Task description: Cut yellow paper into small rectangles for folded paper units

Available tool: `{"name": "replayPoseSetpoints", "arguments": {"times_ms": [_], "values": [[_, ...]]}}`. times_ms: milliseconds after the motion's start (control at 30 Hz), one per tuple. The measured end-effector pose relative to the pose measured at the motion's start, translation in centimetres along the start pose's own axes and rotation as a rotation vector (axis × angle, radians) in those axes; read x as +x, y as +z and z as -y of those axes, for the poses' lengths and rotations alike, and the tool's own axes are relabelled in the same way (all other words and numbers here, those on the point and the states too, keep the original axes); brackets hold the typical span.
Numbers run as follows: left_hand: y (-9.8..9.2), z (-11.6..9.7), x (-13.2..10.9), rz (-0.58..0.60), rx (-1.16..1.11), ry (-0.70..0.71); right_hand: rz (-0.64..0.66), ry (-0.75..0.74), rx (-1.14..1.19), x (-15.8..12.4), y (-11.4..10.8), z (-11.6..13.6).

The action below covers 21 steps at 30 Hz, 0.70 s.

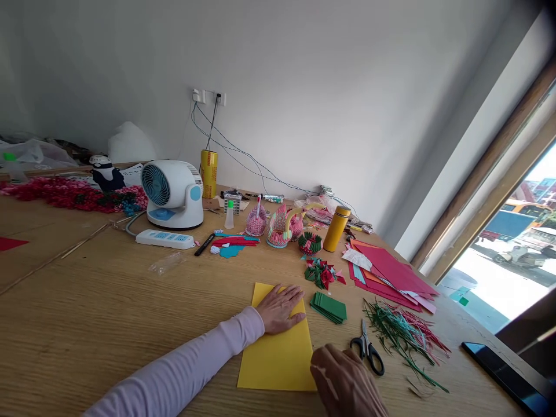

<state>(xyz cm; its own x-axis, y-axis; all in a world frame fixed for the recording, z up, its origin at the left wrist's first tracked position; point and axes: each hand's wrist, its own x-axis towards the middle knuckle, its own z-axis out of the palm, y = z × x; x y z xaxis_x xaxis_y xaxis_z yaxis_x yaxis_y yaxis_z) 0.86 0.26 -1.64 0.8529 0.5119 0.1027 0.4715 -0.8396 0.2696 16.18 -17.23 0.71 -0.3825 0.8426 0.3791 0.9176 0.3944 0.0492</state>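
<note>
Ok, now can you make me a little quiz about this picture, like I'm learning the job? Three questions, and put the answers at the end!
1. Pick one. What is the left hand resting flat on?
a) the phone
b) the yellow sheet
c) the fan

2. True or false? The scissors lie on the table, not in the right hand.

3. Fill in the colour: the stack of small cards near the scissors is ____.

Key: 1. b; 2. true; 3. green.
</note>
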Motion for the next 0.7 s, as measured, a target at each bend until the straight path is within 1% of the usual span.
{"name": "replayPoseSetpoints", "arguments": {"times_ms": [67,133,200,267,367,500,533,567,600,633,700], "values": [[0.0,0.0,-0.1,-0.002,0.0,-0.001,-0.016,0.09,-0.07,1.1,0.2,-0.4],[0.0,-0.1,-0.2,-0.001,0.002,-0.002,-0.016,0.149,-0.114,1.7,1.3,-0.6],[-0.1,-0.2,-0.3,0.001,0.005,-0.001,0.015,0.21,-0.075,1.9,2.7,-0.9],[-0.3,-0.3,-0.3,-0.001,0.004,-0.001,0.052,0.274,0.037,2.0,3.5,-1.4],[-0.5,-0.3,-0.4,-0.008,-0.005,0.005,0.094,0.353,0.316,2.2,3.7,-2.1],[-0.5,-0.3,-0.5,-0.031,-0.032,0.013,0.15,0.47,0.976,2.1,3.6,-2.5],[-0.5,-0.3,-0.5,-0.038,-0.048,0.013,0.152,0.474,1.114,2.1,3.6,-2.5],[-0.5,-0.3,-0.5,-0.046,-0.072,0.012,0.151,0.454,1.19,2.2,3.6,-2.5],[-0.5,-0.3,-0.5,-0.056,-0.124,0.008,0.146,0.407,1.193,2.3,3.6,-2.5],[-0.5,-0.2,-0.5,-0.069,-0.199,0.0,0.134,0.341,1.132,2.6,3.5,-2.6],[-0.7,-0.1,-0.3,-0.098,-0.371,-0.026,0.086,0.199,0.897,3.7,2.9,-2.9]]}}
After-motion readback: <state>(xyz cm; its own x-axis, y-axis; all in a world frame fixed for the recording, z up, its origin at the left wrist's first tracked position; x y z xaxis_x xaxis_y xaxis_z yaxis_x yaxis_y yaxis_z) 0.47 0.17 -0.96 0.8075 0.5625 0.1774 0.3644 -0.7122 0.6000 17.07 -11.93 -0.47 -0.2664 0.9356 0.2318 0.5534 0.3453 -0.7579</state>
